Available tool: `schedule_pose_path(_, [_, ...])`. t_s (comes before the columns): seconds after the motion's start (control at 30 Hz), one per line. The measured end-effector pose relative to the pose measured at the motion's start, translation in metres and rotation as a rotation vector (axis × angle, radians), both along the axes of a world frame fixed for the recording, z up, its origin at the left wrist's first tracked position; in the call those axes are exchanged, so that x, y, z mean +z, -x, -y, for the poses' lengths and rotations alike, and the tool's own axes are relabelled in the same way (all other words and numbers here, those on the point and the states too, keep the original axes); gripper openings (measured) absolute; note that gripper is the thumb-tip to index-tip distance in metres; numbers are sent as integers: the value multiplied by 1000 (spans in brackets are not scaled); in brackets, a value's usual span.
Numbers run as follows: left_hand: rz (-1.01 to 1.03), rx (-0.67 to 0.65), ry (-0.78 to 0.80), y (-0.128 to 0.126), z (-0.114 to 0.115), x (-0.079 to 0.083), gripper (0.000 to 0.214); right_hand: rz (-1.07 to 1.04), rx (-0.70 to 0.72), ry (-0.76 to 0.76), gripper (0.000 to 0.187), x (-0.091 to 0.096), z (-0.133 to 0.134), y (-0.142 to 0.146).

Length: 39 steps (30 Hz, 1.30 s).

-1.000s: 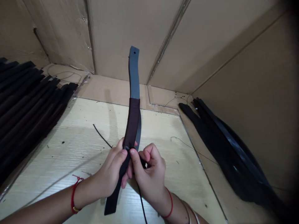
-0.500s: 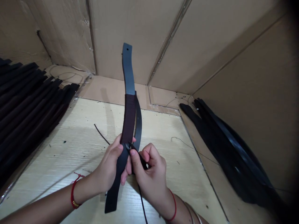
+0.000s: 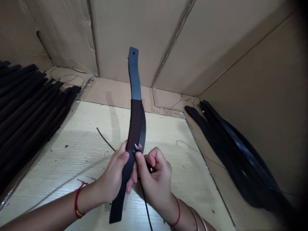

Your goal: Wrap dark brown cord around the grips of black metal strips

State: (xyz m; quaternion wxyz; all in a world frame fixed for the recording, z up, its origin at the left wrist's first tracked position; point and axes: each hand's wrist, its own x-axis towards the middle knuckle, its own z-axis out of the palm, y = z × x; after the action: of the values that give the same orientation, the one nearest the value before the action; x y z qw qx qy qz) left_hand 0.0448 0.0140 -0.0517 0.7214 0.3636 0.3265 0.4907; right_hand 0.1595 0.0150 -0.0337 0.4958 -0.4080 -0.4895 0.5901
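A long black strap (image 3: pixel 136 81) with a punched hole at its far end stands tilted upward, its middle bound in tight dark brown cord wrapping (image 3: pixel 135 123). My left hand (image 3: pixel 115 170) grips the strap just below the wrapping, thumb on its front. Close against the strap's right edge, my right hand (image 3: pixel 154 173) pinches a small pointed metal blade (image 3: pixel 136 147); the tip lies over the wrapping's lower end. Its handle is hidden in my fingers. One dark cord (image 3: pixel 147 208) hangs below my right hand. Another cord end (image 3: pixel 105 139) sticks out left of my left hand.
Many dark straps (image 3: pixel 26 106) lie stacked at the left. More black straps (image 3: pixel 231 154) lie along the right side. Cardboard panels (image 3: pixel 134 19) wall the back of the pale wooden board (image 3: pixel 79 138), where small dark scraps and a thin thread (image 3: pixel 192 149) lie.
The strap's upper part has shifted slightly right and down. The shiny blade tip now shows over the lower end of the wrapping. Both hands keep nearly the same place.
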Motion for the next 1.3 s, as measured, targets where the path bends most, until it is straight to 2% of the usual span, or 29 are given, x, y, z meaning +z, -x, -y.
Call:
schedule_pose_path(0.27, [-140, 88, -65, -9, 5, -12, 40, 61, -30, -2, 38, -7, 0, -2])
schedule_pose_path(0.5, [29, 57, 5, -7, 0, -6, 44, 145, -2, -52, 35, -3, 0, -3])
schedule_pose_path(0.63, [38, 74, 29, -3, -4, -3, 46, 244, 17, -131, 34, 3, -1, -2])
schedule_pose_path(0.77, [26, 56, 20, -2, -3, 0, 47, 228, 7, -154, 34, 4, -1, -1])
schedule_pose_path(1.03, [-27, 116, -6, -12, 6, -6, 40, 48, -36, -5, 39, -3, 3, 0])
schedule_pose_path(1.17, [-97, 119, 24, -15, 7, -7, 41, 65, -39, 29, 38, -7, 3, -3])
schedule_pose_path(1.3, [-44, 69, 33, -12, 3, -4, 42, 125, 4, -9, 36, -5, 1, -4])
